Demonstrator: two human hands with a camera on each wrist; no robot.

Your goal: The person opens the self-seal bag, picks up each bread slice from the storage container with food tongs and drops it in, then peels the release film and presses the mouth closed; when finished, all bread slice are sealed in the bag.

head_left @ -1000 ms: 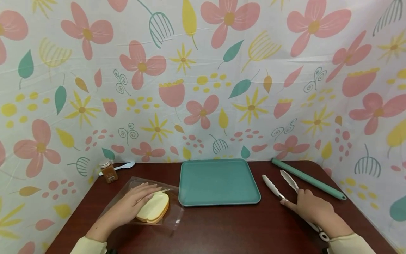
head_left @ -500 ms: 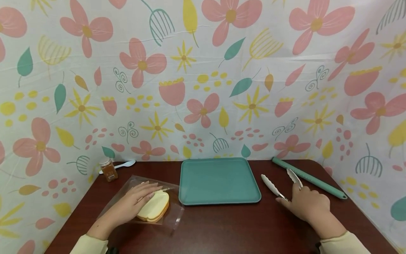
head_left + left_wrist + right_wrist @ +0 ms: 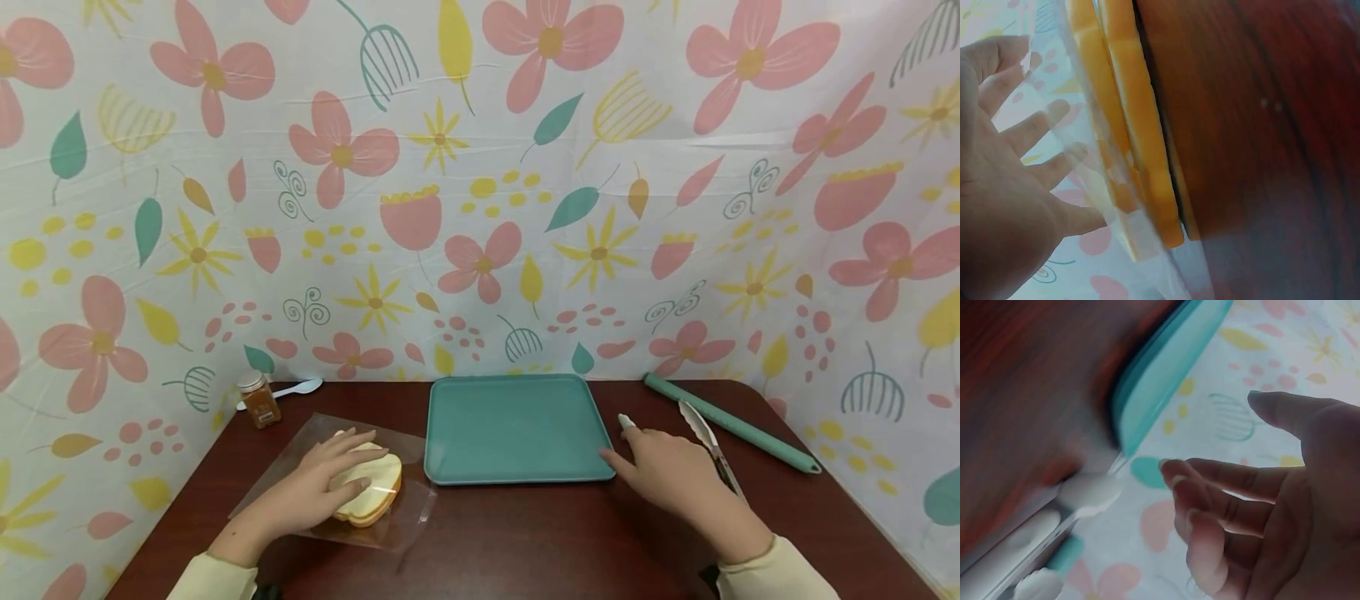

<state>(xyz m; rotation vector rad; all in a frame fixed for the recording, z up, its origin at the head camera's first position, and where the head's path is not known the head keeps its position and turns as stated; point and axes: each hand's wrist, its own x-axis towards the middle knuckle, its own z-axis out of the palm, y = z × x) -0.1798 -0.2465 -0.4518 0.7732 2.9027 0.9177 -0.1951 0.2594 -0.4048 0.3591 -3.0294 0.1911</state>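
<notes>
The bread (image 3: 381,490), stacked slices in a clear bag (image 3: 414,512), lies at the lower left of the head view, beneath the left hand (image 3: 318,485), its fingers spread apart. At the lower right, the tongs (image 3: 703,432) lie partly hidden under the right hand (image 3: 675,473); its loosely bent fingers hold nothing, apart from the tongs. The teal tray (image 3: 517,429) lies between, at lower centre.

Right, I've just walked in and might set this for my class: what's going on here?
A person's left hand, fingers spread, is at some sliced bread in a clear bag. The right hand, holding nothing, is close to the tongs, near the green tray. The bread isn't out of its bag, and the tongs lie ungripped.
</notes>
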